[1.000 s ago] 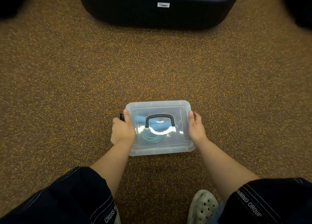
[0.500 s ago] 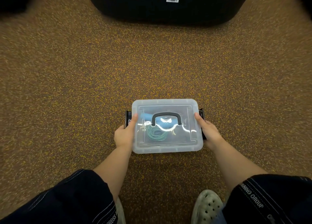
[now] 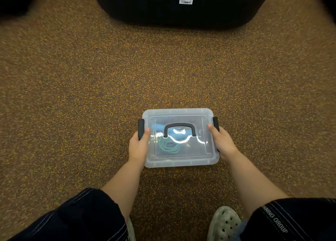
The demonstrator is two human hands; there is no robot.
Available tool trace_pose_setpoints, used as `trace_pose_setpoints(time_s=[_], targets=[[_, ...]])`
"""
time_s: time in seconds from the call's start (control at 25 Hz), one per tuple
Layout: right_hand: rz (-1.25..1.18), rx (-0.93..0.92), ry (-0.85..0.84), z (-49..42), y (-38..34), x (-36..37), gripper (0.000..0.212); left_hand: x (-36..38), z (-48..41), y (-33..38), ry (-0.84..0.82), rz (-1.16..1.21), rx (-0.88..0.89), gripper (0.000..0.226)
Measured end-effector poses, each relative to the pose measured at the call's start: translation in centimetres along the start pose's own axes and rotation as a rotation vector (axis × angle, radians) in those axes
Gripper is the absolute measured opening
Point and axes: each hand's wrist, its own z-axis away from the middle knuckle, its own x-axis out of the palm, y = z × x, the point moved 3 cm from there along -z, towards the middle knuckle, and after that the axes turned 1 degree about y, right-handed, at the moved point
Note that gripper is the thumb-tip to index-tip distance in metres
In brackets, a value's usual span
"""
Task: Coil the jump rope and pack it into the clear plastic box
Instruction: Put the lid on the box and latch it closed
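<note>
while lidded, clear box (image 3: 180,161) between hands (image 3: 138,147) (image 3: 223,144)

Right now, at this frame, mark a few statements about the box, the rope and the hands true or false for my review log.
1. The lid sits on the clear plastic box. True.
2. The jump rope lies outside the box. False: it is coiled inside, seen through the lid.
3. The left hand and right hand hold opposite ends of the box, thumbs on the lid. True.
4. The right hand grips the lid's black handle. False: nothing touches the handle; that hand is at the box's right end.
</note>
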Motion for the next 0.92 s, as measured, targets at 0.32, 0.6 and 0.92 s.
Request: trace_pose_setpoints(time_s=[0.32, 0.6, 0.92], targets=[[0.223, -0.080, 0.176, 0.2, 0.1, 0.4, 0.028, 0.6, 0.3, -0.3, 0.189, -0.247, 0.133, 0.032], [0.750, -0.152, 0.503, 1.1, -0.1, 2.1, 0.043, 1.5, 1.6, 0.4, 0.406, -0.611, 0.155, 0.038], [0.928, -0.285, 0.748, 1.1, 0.5, 3.0, 0.051, 2.1, 0.9, -0.3, 0.488, -0.851, 0.330, 0.084]])
